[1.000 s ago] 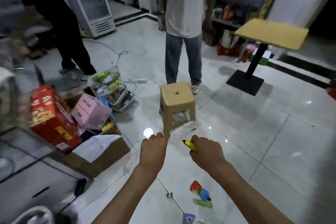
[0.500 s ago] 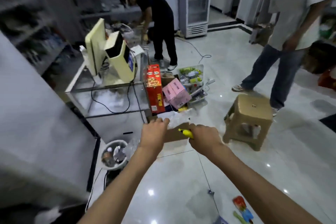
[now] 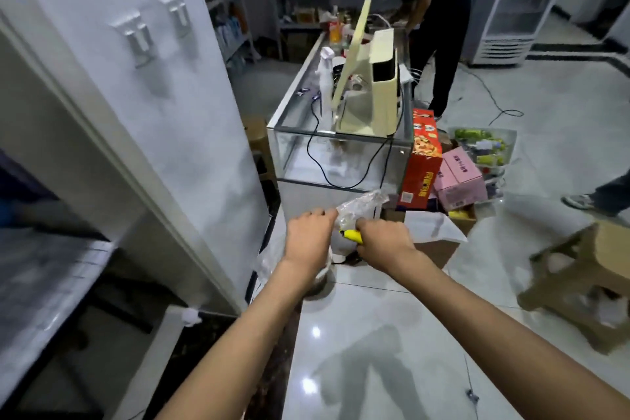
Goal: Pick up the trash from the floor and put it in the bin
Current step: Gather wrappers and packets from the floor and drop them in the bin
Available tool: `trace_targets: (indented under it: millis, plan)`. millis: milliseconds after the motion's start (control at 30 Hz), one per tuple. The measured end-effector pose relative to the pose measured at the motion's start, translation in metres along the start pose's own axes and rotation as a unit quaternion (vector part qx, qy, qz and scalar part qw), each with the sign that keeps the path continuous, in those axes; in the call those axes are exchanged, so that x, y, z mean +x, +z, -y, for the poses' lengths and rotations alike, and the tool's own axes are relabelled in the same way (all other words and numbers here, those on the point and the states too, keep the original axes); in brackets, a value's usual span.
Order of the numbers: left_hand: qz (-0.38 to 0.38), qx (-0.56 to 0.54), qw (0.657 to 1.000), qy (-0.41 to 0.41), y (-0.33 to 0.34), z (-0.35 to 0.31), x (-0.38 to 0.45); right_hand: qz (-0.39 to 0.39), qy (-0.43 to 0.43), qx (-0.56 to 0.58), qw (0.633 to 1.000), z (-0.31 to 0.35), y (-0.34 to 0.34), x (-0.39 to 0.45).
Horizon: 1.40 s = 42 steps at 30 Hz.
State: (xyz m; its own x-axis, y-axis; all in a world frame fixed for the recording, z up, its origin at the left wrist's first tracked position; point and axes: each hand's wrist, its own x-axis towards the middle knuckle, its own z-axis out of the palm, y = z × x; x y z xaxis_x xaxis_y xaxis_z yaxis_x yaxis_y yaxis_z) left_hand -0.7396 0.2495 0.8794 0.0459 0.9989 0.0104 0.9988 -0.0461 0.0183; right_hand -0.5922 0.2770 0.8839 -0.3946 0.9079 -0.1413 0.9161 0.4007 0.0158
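Both hands are out in front, closed around rubbish. The left hand [image 3: 308,242] and the right hand [image 3: 383,242] each pinch an end of a crumpled clear wrapper [image 3: 361,206], and the right also grips a small yellow scrap [image 3: 353,235]. The bin [image 3: 322,278] sits just below the hands, mostly hidden by them. To do this well, I'd say lower both hands right over the rim before letting go, since light plastic drifts.
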Motion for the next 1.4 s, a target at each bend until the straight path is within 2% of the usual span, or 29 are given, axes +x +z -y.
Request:
trace_targets:
  millis: [233,500,633,800,867,900,967,1067,1167,1400]
  plan:
    - [0.021,-0.011,0.999,-0.022,0.027,0.079,0.042,0.046,-0.017,-0.017,0.999,0.053,0.016,0.077]
    - [0.055,-0.011,0.998,-0.027,0.08,0.14,0.125,0.114,-0.027,-0.032,0.993,0.047,0.06,0.182]
    - [0.096,-0.038,0.993,-0.055,0.116,0.165,0.161,0.145,-0.025,-0.003,0.989,0.051,0.078,0.233]
    - [0.108,-0.073,0.989,-0.077,0.172,0.189,0.21,0.182,-0.034,0.008,0.983,0.054,0.116,0.299]
    - [0.108,-0.089,0.986,-0.087,0.198,0.197,0.227,0.176,-0.033,0.023,0.984,0.058,0.128,0.316]
    - [0.103,-0.097,0.985,-0.094,0.214,0.202,0.238,0.147,-0.033,0.038,0.988,0.059,0.135,0.328]
    - [0.1,-0.123,0.981,-0.109,0.248,0.211,0.255,0.15,-0.048,0.046,0.986,0.058,0.155,0.348]
    - [0.114,-0.153,0.971,-0.146,0.311,0.22,0.277,0.181,-0.035,0.069,0.98,0.058,0.208,0.373]
    - [0.078,-0.156,0.966,-0.191,0.379,0.222,0.292,0.211,-0.042,0.066,0.974,0.054,0.266,0.391]
    - [0.147,-0.129,0.96,-0.201,0.516,0.223,0.322,0.226,-0.025,0.052,0.972,0.053,0.378,0.454]
